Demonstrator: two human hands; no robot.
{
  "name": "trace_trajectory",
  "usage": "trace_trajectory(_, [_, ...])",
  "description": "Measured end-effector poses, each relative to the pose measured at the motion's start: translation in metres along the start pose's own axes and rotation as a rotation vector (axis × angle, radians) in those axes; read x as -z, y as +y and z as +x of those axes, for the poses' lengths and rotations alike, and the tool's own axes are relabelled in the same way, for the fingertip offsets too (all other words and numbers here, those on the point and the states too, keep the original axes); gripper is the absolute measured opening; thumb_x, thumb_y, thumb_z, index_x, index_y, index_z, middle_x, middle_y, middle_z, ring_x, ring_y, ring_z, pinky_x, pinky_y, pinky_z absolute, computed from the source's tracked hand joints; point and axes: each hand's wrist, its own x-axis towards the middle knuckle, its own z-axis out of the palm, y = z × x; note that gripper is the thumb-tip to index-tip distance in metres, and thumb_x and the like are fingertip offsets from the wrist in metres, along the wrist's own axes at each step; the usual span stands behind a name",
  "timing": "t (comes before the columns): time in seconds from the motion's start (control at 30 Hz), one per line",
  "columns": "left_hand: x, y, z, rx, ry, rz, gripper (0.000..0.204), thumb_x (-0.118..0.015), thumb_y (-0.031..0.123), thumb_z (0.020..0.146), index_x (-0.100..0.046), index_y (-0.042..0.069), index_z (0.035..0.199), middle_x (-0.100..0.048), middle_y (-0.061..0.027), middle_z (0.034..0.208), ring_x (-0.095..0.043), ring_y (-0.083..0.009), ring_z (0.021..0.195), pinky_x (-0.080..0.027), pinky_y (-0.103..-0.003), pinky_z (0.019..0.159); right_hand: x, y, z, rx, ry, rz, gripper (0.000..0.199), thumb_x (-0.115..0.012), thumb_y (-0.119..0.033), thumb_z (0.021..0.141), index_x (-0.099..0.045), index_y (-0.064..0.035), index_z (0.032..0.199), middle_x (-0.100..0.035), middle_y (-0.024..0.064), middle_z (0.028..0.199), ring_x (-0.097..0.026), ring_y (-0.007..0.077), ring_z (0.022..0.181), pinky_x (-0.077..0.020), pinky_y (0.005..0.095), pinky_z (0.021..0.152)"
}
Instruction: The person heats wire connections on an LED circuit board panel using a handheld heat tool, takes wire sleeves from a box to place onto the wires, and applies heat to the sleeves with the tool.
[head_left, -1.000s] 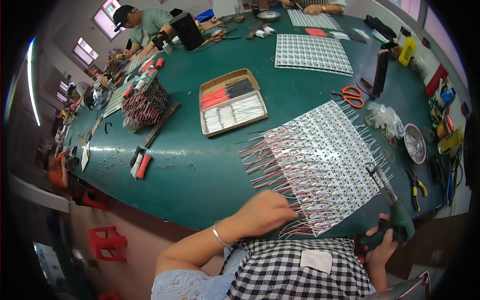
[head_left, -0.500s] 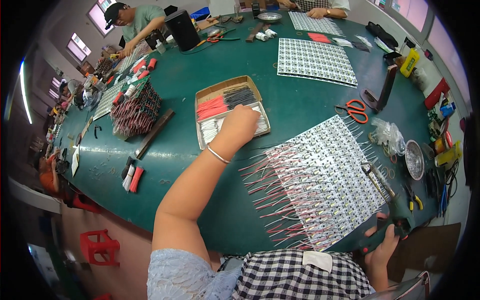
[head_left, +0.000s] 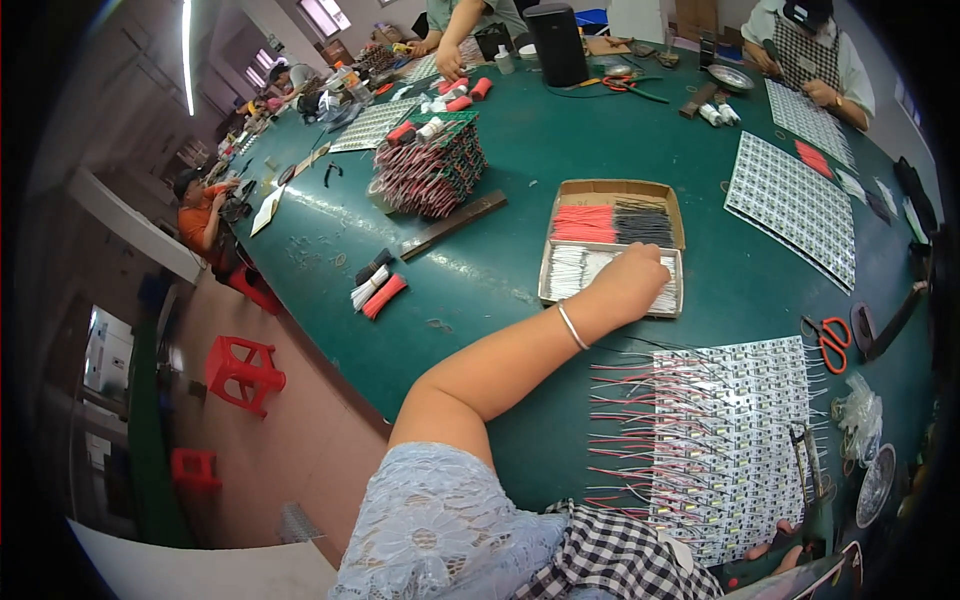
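Observation:
My left hand (head_left: 632, 281) is over the right part of a shallow cardboard box (head_left: 549, 291). Its fingers are curled down among the white wires (head_left: 568, 268), and the fingertips are hidden. Behind them in the box lie red wires (head_left: 584, 225) and black wires (head_left: 642, 222). At the lower right my right hand (head_left: 785, 560), partly cut off from sight, is closed around a green-handled soldering gun (head_left: 818, 530). The gun's metal front (head_left: 803, 465) lies over the right side of a sheet of white circuit boards (head_left: 730, 440). Red and white wires (head_left: 620, 425) stick out from the sheet's left edge.
Orange-handled scissors (head_left: 832, 343), a clear plastic bag (head_left: 860, 415) and a metal dish (head_left: 876, 487) lie right of the sheet. Another board sheet (head_left: 795, 205) is farther back. Left stand a wired board stack (head_left: 430, 170), a dark bar (head_left: 455, 225) and wire bundles (head_left: 380, 290). Co-workers sit around the table.
The view has turned left, so the table's things appear farther right. My left hand is still in the white wires, its fingers near the box's right end. My right hand keeps the soldering gun.

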Motion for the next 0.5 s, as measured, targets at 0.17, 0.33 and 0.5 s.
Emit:
trace_trajectory(0.17, [0.012, 0.008, -0.014, 0.125, 0.02, 0.178, 0.005, -0.06, 0.006, 0.074, -0.063, 0.002, 0.075, -0.057, -0.0129, 0.087, -0.054, -0.0299, 0.088, -0.048, -0.039, 0.075, 0.003, 0.012, -0.003, -0.04, 0.091, -0.002, 0.05, -0.048, -0.039, 0.092, -0.043, -0.0021, 0.126, -0.055, 0.0125, 0.111, -0.054, 0.0225, 0.084, -0.0487, 0.0368, 0.072])
trace_trajectory(0.33, [0.007, 0.001, -0.008, 0.087, 0.133, 0.092, 0.005, -0.06, 0.006, 0.074, -0.061, 0.002, 0.073, -0.059, -0.0135, 0.082, -0.057, -0.0298, 0.084, -0.049, -0.039, 0.072, -0.006, 0.005, -0.015, -0.021, 0.23, -0.02, 0.049, -0.047, -0.036, 0.093, -0.043, 0.0011, 0.125, -0.054, 0.0143, 0.112, -0.055, 0.0245, 0.089, -0.0483, 0.0395, 0.075])
trace_trajectory(0.5, [0.013, 0.005, -0.002, 0.124, 0.011, 0.183, 0.003, -0.063, 0.007, 0.071, -0.063, 0.005, 0.072, -0.063, -0.0132, 0.077, -0.061, -0.0298, 0.078, -0.051, -0.039, 0.066, -0.008, 0.002, -0.026, -0.001, 0.359, -0.029, 0.048, -0.046, -0.034, 0.094, -0.044, 0.0044, 0.123, -0.054, 0.016, 0.113, -0.055, 0.0266, 0.093, -0.0479, 0.0421, 0.079])
